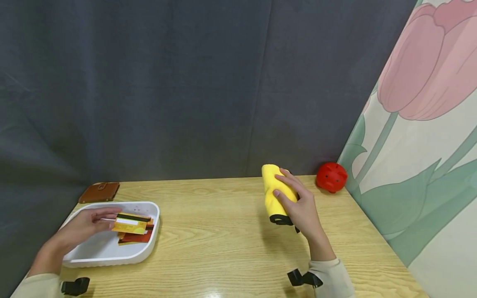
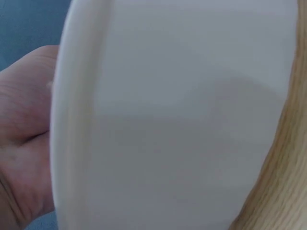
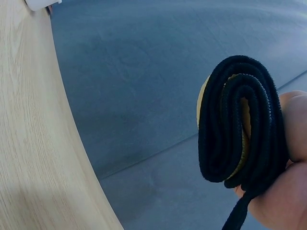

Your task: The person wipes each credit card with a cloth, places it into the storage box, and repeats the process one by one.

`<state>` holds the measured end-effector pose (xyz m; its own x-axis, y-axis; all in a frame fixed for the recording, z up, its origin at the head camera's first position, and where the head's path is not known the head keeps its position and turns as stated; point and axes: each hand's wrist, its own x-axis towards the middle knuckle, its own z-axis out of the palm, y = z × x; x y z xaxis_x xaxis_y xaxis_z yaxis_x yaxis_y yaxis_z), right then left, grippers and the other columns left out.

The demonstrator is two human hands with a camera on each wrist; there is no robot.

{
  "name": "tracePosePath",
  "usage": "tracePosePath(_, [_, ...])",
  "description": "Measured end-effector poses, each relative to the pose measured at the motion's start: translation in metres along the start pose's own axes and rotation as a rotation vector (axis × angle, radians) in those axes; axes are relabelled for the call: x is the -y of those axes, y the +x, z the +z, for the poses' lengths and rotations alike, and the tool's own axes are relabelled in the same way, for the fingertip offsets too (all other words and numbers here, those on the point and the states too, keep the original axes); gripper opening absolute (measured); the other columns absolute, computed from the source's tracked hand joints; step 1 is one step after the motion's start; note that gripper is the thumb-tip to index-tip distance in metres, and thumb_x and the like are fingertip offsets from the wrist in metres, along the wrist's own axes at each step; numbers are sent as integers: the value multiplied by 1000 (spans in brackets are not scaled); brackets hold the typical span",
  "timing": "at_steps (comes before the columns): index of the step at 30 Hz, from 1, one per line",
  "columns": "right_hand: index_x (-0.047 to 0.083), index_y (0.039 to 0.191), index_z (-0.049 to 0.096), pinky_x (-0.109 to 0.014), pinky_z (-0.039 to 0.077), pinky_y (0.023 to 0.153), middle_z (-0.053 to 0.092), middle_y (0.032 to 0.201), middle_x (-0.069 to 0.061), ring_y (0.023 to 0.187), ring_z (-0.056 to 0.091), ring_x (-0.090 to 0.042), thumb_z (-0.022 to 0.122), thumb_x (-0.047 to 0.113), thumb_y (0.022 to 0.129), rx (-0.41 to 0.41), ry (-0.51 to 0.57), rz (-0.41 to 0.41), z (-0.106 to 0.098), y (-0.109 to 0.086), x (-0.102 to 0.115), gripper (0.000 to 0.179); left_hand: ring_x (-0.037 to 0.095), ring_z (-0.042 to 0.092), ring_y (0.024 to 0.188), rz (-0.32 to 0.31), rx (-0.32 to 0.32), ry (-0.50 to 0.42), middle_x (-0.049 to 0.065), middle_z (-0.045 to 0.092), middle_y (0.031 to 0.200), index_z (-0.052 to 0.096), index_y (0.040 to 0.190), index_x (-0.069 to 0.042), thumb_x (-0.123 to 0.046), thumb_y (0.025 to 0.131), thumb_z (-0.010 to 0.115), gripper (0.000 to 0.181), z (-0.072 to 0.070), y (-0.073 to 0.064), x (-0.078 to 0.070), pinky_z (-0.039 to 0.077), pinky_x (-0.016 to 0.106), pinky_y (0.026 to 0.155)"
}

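Observation:
Over the white plastic tray (image 1: pixel 108 261) on the left, my left hand (image 1: pixel 83 225) pinches a yellow bank card (image 1: pixel 128 224) with a dark stripe. Beneath it in the tray lie more cards, among them a red one (image 1: pixel 139 237), partly covered. My right hand (image 1: pixel 304 209) grips a rolled yellow cloth (image 1: pixel 273 188) edged in black, held up over the right part of the table. In the right wrist view the roll's black-edged end (image 3: pixel 240 124) shows its folded layers, with a loose strap hanging below. The tray's wall (image 2: pixel 168 158) hides the left fingers in the left wrist view.
A brown leather wallet (image 1: pixel 99 192) lies behind the tray at the table's back left. At the back right stands a red piggy bank (image 1: pixel 331 177). A dark curtain (image 1: pixel 179 91) borders the back of the wooden table (image 1: pixel 208 240), and a tulip-patterned wall (image 1: pixel 421 165) its right side.

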<state>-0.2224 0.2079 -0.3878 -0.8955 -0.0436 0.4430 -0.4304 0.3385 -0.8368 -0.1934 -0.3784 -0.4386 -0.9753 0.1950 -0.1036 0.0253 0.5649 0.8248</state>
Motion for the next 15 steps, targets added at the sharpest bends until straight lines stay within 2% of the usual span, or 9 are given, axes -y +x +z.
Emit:
tracePosePath(3, [16, 133, 70, -8, 45, 95, 54, 156, 1, 152, 41, -23, 75, 13, 95, -1, 0, 0, 0, 0, 0, 39, -11, 65, 98, -16, -2, -4, 6, 73, 126, 48, 145, 14, -11, 98, 70, 58, 1, 1, -3, 58, 17, 80])
tracePosePath(5, [16, 133, 70, -8, 45, 96, 54, 156, 1, 152, 41, -23, 75, 13, 95, -1, 2, -3, 0, 0, 0, 39, -11, 66, 98, -22, -6, -18, 14, 73, 127, 46, 145, 16, -9, 98, 69, 58, 2, 1, -4, 58, 17, 80])
tracePosePath(9, [16, 132, 71, -8, 45, 96, 54, 156, 2, 152, 41, -22, 75, 12, 94, -3, 6, -4, 0, 0, -1, 39, -11, 66, 96, -43, -39, -22, 11, 76, 119, 48, 144, 16, -8, 96, 71, 58, 3, 3, -6, 57, 15, 79])
tracePosePath(11, [16, 133, 71, -8, 46, 95, 54, 156, 2, 152, 41, -22, 75, 12, 95, -1, 4, -4, 0, 0, -2, 38, -10, 67, 93, -61, -64, 5, 9, 78, 114, 51, 142, 16, -11, 95, 74, 59, 4, 3, -6, 56, 14, 78])
tracePosePath(15, [17, 133, 70, -10, 47, 92, 53, 156, 2, 151, 41, -23, 75, 13, 95, 10, 0, 2, 1, 0, -2, 38, -7, 69, 88, -79, -109, 44, 12, 79, 107, 55, 137, 16, -13, 93, 77, 57, 6, 5, -7, 56, 15, 75])
